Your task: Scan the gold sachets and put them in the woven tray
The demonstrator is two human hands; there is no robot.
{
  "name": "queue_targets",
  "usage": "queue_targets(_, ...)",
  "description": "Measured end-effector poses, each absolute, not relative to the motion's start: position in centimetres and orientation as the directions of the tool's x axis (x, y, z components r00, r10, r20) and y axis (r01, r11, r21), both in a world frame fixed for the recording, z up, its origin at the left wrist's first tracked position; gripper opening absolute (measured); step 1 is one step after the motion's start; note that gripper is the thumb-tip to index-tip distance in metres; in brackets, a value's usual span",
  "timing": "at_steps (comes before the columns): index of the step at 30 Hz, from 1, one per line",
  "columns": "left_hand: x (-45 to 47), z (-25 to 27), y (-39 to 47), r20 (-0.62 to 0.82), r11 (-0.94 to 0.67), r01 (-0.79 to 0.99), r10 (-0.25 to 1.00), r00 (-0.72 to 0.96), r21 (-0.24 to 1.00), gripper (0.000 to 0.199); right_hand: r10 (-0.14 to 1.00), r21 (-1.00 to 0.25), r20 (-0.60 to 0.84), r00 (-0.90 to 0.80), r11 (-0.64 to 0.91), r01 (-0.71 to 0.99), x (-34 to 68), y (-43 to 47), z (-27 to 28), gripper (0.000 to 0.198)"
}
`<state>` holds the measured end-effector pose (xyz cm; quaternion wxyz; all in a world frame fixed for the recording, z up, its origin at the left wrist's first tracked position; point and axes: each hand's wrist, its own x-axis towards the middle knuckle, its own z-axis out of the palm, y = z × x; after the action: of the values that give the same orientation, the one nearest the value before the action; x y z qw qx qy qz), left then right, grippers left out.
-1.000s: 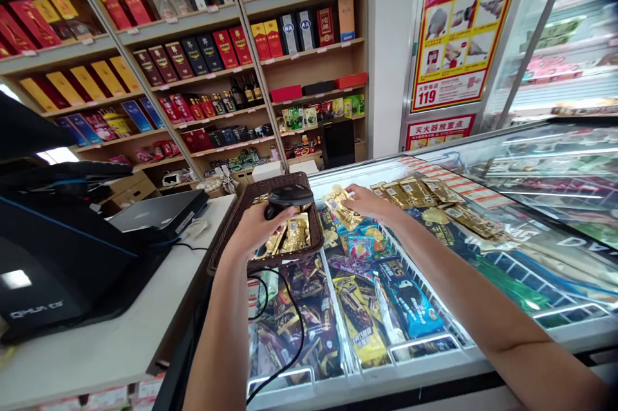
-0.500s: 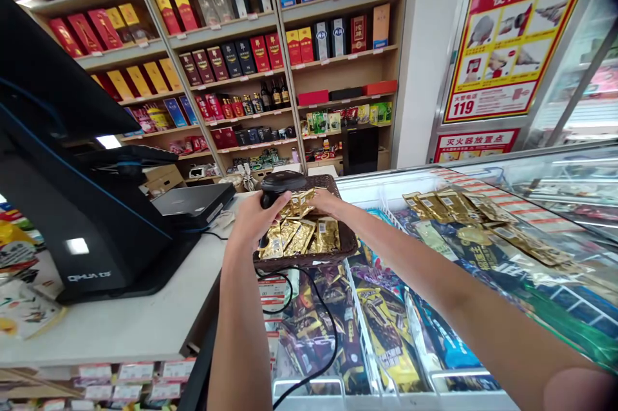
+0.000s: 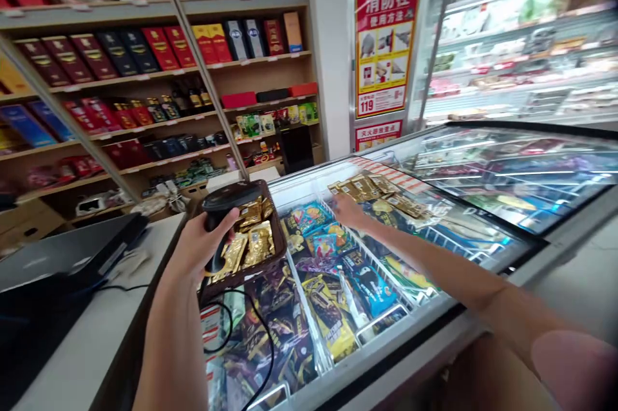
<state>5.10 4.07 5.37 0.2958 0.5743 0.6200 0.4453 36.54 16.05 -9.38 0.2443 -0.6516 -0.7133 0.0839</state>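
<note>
My left hand [image 3: 193,245] is wrapped round the handle of a black handheld barcode scanner [image 3: 232,197], above a brown woven basket [image 3: 279,230]. Inside the basket lie several shiny gold packets [image 3: 259,245], partly covered by the scanner. My right hand [image 3: 348,210] is stretched out over the glass-topped freezer, close to the near-left end of a row of gold packets [image 3: 362,187]. Motion smears its fingers, so whether it grips a packet is unclear. A black cable [image 3: 270,340] loops down in front of the basket.
Under the glass, bagged ice creams [image 3: 333,317] fill wire-divided bays of the freezer. A counter [image 3: 113,314] with dark equipment [image 3: 62,256] stands at left. Shelves of boxed bottles [image 3: 116,53] line the back wall, and a red fire-hydrant poster [image 3: 386,44] hangs right of them.
My right hand has left the basket and moved right to the gold packets on the freezer. My left hand still holds the scanner over the basket. The view has turned right.
</note>
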Motion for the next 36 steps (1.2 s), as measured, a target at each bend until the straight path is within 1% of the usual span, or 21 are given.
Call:
queue_targets(3, 5.7, 5.0, 4.5, 0.120, -0.037, 0.512, 0.984, -0.129, 0.858, 0.055, 0.951, -0.358, 0.216, 0.220, -0.132, 0.924, 44.1, 15.0, -10.4, 0.044)
queue_targets(5, 6.1, 4.7, 4.8, 0.116, -0.041, 0.538, 0.988, -0.105, 0.842, 0.056, 0.898, -0.329, 0.143, 0.416, -0.353, 0.876, 48.4, 14.3, -10.8, 0.050)
queue_targets(7, 6.5, 4.5, 5.0, 0.113, -0.053, 0.549, 0.991, -0.075, 0.834, 0.056, 0.864, -0.337, 0.047, 0.501, -0.458, 0.822, 51.5, 13.8, -11.1, 0.051)
queue_targets(8, 6.7, 4.3, 5.1, 0.108, -0.058, 0.549, 0.992, -0.060, 0.834, 0.056, 0.858, -0.339, 0.017, 0.514, -0.478, 0.810, 52.5, 13.6, -11.3, 0.051)
queue_targets(10, 7.1, 4.2, 5.1, 0.100, -0.065, 0.545, 0.994, -0.036, 0.836, 0.054, 0.879, -0.346, -0.005, 0.477, -0.449, 0.824, 53.2, 13.4, -11.5, 0.050)
queue_targets(14, 7.5, 4.1, 5.0, 0.090, -0.066, 0.539, 0.996, -0.019, 0.840, 0.050, 0.969, -0.343, 0.009, 0.247, -0.229, 0.911, 49.8, 13.6, -12.0, 0.051)
queue_targets(16, 7.5, 4.1, 4.8, 0.093, -0.076, 0.533, 0.996, -0.004, 0.842, 0.049, 0.983, -0.343, 0.050, 0.174, -0.147, 0.928, 46.5, 13.7, -12.1, 0.052)
queue_targets(20, 7.2, 4.1, 4.8, 0.120, -0.102, 0.535, 0.993, 0.003, 0.838, 0.049, 0.986, -0.386, 0.146, 0.076, -0.014, 0.922, 39.7, 14.3, -11.5, 0.055)
queue_targets(23, 6.7, 4.0, 4.8, 0.131, -0.115, 0.544, 0.991, 0.008, 0.831, 0.050, 0.979, -0.340, 0.189, 0.074, -0.005, 0.940, 36.0, 15.2, -10.2, 0.058)
queue_targets(26, 6.2, 4.0, 4.7, 0.144, -0.121, 0.550, 0.990, 0.001, 0.826, 0.050, 0.984, -0.308, 0.169, 0.059, -0.004, 0.951, 33.8, 16.6, -8.3, 0.045)
queue_targets(28, 6.0, 4.1, 4.5, 0.140, -0.105, 0.550, 0.990, -0.023, 0.829, 0.051, 0.991, -0.357, 0.134, 0.009, 0.040, 0.933, 32.9, 17.6, -6.9, 0.038)
queue_targets(31, 5.8, 4.6, 3.9, 0.105, -0.064, 0.523, 0.993, -0.050, 0.850, 0.051, 0.992, -0.510, 0.123, -0.040, 0.098, 0.854, 32.0, 18.3, -4.8, 0.040)
queue_targets(34, 5.8, 5.0, 3.4, 0.078, -0.041, 0.500, 0.996, -0.053, 0.865, 0.049, 0.986, -0.688, 0.135, -0.094, 0.161, 0.708, 31.6, 18.0, -3.4, 0.038)
queue_targets(36, 5.9, 5.1, 3.2, 0.076, -0.039, 0.516, 0.996, -0.049, 0.856, 0.048, 0.984, -0.788, 0.097, -0.147, 0.166, 0.593, 31.7, 17.3, -2.7, 0.035)
